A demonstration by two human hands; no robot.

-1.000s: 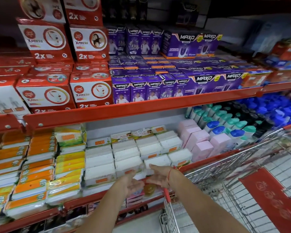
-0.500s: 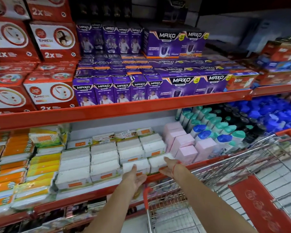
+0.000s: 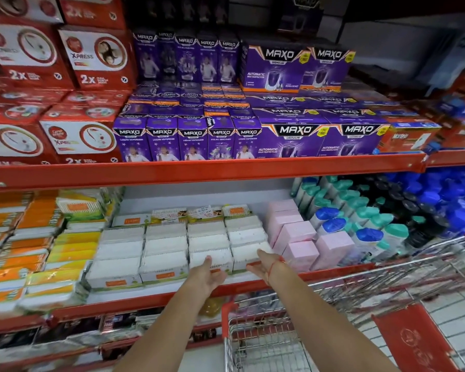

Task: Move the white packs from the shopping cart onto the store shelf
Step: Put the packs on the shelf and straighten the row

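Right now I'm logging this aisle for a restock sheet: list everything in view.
white packs: many, white, middle shelf, centre rows
orange packs: many, orange and yellow, middle shelf, left
pink boxes: several, pink, right of the white packs
bottles: many, teal, blue and black caps, middle shelf, right
purple boxes: many, purple, upper shelf, centre
red boxes: many, red and white, upper shelf, left
cart: one, metal and red, lower right
hands: left, right, both empty, at the white packs' front edge
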